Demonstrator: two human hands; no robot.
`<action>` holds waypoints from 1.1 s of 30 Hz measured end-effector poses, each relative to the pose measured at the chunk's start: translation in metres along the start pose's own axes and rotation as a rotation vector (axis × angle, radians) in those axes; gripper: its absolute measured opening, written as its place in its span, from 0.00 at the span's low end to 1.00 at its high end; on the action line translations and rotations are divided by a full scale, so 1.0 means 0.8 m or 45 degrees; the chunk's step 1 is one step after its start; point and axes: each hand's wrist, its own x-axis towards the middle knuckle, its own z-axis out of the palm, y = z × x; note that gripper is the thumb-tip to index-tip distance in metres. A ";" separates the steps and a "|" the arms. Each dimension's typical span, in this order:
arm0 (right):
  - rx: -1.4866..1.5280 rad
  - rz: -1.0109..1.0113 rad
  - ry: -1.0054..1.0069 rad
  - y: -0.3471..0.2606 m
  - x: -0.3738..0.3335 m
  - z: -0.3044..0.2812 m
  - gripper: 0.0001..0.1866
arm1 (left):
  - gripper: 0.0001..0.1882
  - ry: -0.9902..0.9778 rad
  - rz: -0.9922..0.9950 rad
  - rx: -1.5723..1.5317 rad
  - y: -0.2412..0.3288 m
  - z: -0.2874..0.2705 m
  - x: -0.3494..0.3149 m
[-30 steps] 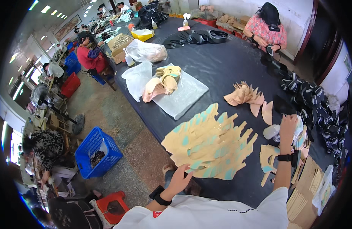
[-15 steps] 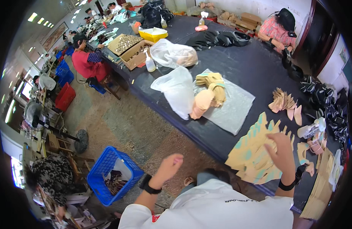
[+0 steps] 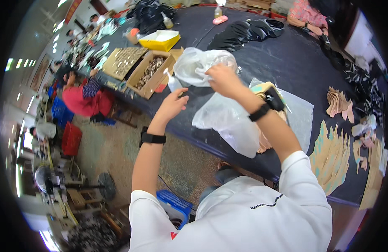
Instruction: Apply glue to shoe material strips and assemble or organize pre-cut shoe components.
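Observation:
My right hand reaches forward to a crumpled clear plastic bag, its bent fingers gripping the film. Beside a white squeeze bottle, my left hand hovers over the table's near edge with fingers half curled and apart. Below my right forearm, a second plastic bag lies flat and slack. Partly hidden by that arm is a stack of yellowish cut pieces on a clear plastic sheet. Some pinkish pieces show at the second bag's edge.
Left of the bags stand a cardboard box of small parts and a yellow tray. Fanned tan pieces lie at right. Black material lies farther back. A person in red sits at the left edge; another works at far right.
My right hand has left the fanned tan pieces and reached forward left to the plastic bag. My left hand has risen toward the squeeze bottle. The whole view has turned left.

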 end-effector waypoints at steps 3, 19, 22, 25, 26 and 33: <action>-0.455 0.046 -0.112 0.017 0.041 0.112 0.16 | 0.33 -0.112 -0.026 0.317 -0.035 -0.002 0.099; -0.882 0.559 -0.534 0.027 -0.111 0.030 0.06 | 0.29 -0.726 0.528 0.505 -0.170 -0.004 0.155; -0.899 0.822 -0.561 0.003 -0.112 0.026 0.13 | 0.30 -0.669 0.646 0.163 -0.168 -0.006 0.140; -0.683 0.942 -0.178 -0.035 -0.036 0.042 0.28 | 0.35 -0.563 0.886 0.030 -0.081 -0.029 0.148; -0.670 0.804 0.006 -0.040 -0.009 0.057 0.31 | 0.37 -0.480 1.121 -0.032 -0.056 -0.031 0.156; 0.072 0.954 1.213 0.074 0.103 0.053 0.11 | 0.35 -0.526 1.499 -0.236 -0.007 -0.035 0.154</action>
